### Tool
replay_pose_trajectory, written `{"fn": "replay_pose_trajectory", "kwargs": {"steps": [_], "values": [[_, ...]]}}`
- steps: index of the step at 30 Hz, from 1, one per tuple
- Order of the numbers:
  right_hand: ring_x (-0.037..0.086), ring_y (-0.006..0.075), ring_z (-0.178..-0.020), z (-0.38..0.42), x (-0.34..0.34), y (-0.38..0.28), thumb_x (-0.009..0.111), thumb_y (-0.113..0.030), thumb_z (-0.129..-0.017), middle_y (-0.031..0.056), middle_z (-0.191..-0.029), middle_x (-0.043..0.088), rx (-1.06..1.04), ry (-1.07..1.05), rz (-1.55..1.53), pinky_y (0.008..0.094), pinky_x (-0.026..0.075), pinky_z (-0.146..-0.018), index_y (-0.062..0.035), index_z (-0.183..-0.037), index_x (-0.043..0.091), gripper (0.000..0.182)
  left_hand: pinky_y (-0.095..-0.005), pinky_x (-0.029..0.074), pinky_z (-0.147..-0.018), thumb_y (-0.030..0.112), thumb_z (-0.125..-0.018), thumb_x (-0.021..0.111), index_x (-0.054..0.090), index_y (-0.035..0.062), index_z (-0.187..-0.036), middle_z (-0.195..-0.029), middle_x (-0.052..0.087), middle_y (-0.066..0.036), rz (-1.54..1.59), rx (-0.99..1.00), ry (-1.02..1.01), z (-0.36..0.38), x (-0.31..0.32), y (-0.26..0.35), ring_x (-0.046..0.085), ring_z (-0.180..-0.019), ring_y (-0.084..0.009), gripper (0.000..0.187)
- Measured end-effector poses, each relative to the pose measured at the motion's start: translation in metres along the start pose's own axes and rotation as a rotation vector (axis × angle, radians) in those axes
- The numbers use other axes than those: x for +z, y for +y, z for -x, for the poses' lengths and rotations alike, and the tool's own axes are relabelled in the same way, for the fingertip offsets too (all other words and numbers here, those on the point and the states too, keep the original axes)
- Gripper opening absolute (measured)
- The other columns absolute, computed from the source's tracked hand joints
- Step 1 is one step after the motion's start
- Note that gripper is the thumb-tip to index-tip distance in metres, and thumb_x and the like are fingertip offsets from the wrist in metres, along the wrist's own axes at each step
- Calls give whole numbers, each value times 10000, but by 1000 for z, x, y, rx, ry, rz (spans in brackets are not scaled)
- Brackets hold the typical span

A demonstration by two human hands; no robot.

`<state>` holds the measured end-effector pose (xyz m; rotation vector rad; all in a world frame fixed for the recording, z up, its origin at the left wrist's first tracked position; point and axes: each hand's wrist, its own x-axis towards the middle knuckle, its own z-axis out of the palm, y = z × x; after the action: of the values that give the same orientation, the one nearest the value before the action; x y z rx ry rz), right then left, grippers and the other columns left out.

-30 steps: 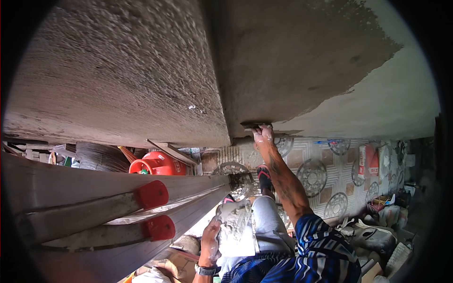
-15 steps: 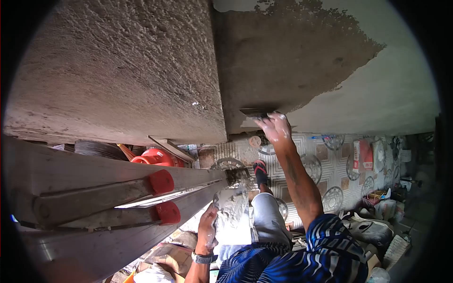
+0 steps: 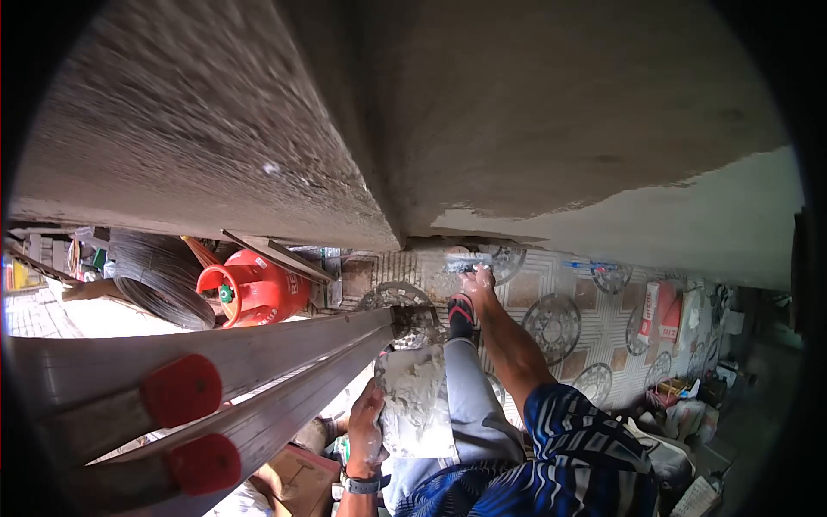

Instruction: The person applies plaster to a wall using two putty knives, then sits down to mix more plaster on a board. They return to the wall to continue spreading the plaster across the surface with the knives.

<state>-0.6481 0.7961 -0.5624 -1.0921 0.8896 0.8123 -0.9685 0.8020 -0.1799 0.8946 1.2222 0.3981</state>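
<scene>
My left hand (image 3: 368,422) is wrapped around the edge of a flat board (image 3: 422,435), whose light top is smeared with grey-white putty (image 3: 415,383). The board is held in front of my leg. My right hand (image 3: 476,280), white with putty on the fingers, is stretched forward and closed on a wide-bladed putty knife (image 3: 465,262). Pale putty shows on its blade, and its handle is hidden in my fingers. The knife is apart from the board, just below the lower edge of the smooth wall (image 3: 551,112), which carries a darker damp coat beside a paler area.
A metal ladder (image 3: 284,345) with red caps stands close at my left. Behind it are a red gas cylinder (image 3: 267,289) and a coil of wire (image 3: 155,276). A red-and-white bag (image 3: 659,310) leans farther right on the patterned floor (image 3: 551,323). A rough wall (image 3: 189,129) rises at left.
My right hand and the putty knife have come down and away from the wall's coated patch. My view has tilted and shifted, bringing more of the gas cylinder into sight. My left hand keeps the board.
</scene>
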Motion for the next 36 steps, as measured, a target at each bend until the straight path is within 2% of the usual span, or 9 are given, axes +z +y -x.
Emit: {"fn": "replay_pose_trajectory", "kwargs": {"steps": [2, 5, 9, 12, 15, 19, 21, 30, 36], "values": [[524, 424, -1058, -66, -1, 18, 485, -179, -947, 227, -1188, 499, -99, -96, -103, 691, 344, -992, -12, -1236, 407, 343, -279, 397, -991, 219, -986, 488, 479, -98, -1318, -1222, 595, -152, -19, -14, 25, -1, 4, -6, 554, -1103, -186, 458], [540, 348, -979, -46, 47, -6, 503, -132, -947, 178, -1018, 544, -89, 26, -239, 686, 365, -998, -9, -1133, 451, 229, -278, 419, -967, 252, -1005, 482, 484, -99, -1310, -1209, 597, -155, 22, -96, 134, -4, 13, -13, 562, -1083, -186, 466], [545, 326, -1018, -57, 69, -24, 442, -47, -942, 150, -1038, 556, -64, -70, -373, 669, 345, -1038, -25, -1108, 481, 172, -292, 406, -991, 258, -997, 483, 483, -96, -1313, -1224, 587, -157, -73, -130, 157, -4, 16, -15, 553, -1110, -194, 474], [465, 348, -1219, -22, 69, -26, 445, -65, -922, 163, -1252, 509, -63, -129, -345, 629, 264, -1098, -22, -1208, 454, 289, -340, 379, -1040, 291, -988, 484, 500, -97, -1297, -1283, 551, -171, -31, -168, 154, 7, 13, -8, 527, -1172, -220, 497], [458, 344, -1232, 18, 74, -33, 457, -43, -907, 157, -1262, 507, -88, -190, -359, 629, 266, -1096, -30, -1205, 462, 299, -282, 411, -971, 256, -986, 486, 472, -99, -1316, -1209, 592, -136, -18, -143, 114, 25, 15, 17, 553, -1100, -183, 484], [468, 328, -1224, 72, 81, -49, 467, -18, -896, 129, -1214, 526, -79, -240, -397, 626, 272, -1094, -33, -1174, 473, 278, -266, 393, -972, 255, -985, 486, 471, -93, -1320, -1196, 599, -126, -16, -110, 53, 48, 8, 52, 540, -1101, -167, 484], [478, 319, -1205, 97, 85, -56, 476, -11, -891, 120, -1196, 526, -112, -251, -396, 626, 274, -1093, -35, -1150, 478, 260, -266, 378, -982, 253, -984, 483, 471, -84, -1326, -1208, 596, -123, -155, -109, 46, 57, 2, 69, 530, -1108, -161, 480], [500, 302, -1112, 217, 108, -94, 501, -6, -882, 118, -1141, 513, -178, -330, -356, 618, 274, -1094, -27, -1080, 474, 202, -280, 363, -1005, 240, -988, 463, 468, -58, -1347, -1249, 584, -114, 79, -59, -117, 102, -25, 130, 527, -1130, -169, 466], [476, 341, -1120, 285, 124, -115, 504, 7, -873, 137, -1103, 488, -233, -420, -364, 628, 309, -1072, -13, -1077, 459, 209, -273, 384, -988, 209, -985, 461, 476, -60, -1341, -1247, 588, -110, 109, -65, -145, 108, -53, 123, 537, -1124, -162, 446]]}}
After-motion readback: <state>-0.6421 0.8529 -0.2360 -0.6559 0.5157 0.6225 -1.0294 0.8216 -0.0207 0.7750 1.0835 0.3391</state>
